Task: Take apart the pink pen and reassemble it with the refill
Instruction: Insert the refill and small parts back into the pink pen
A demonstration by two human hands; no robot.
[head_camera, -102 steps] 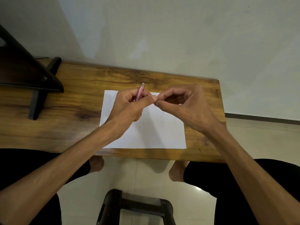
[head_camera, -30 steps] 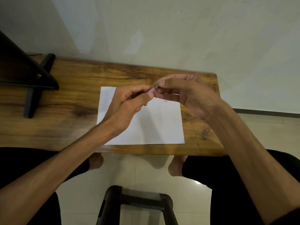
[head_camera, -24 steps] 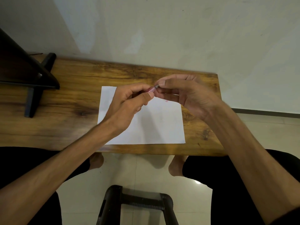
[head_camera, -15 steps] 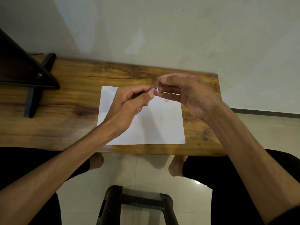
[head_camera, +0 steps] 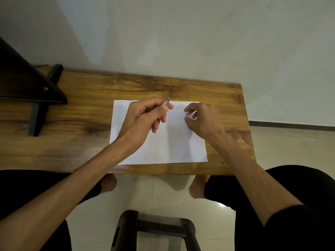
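My left hand [head_camera: 145, 116] grips the pink pen [head_camera: 165, 102], whose metal-tipped end sticks out above the fingers toward the far side of the table. The rest of the barrel is hidden in the fist. My right hand [head_camera: 201, 118] hovers low over the white paper [head_camera: 163, 147], apart from the pen, fingers curled with the fingertips pinched around something small and pale that I cannot make out.
The paper lies on a wooden table [head_camera: 81, 124] against a pale wall. A dark stand [head_camera: 36, 98] sits at the table's left end. A black stool [head_camera: 154, 227] stands on the tiled floor between my knees.
My right hand has pulled away from the pen's tip and dropped right, down toward the paper. My left hand still holds the pen, its tip now free.
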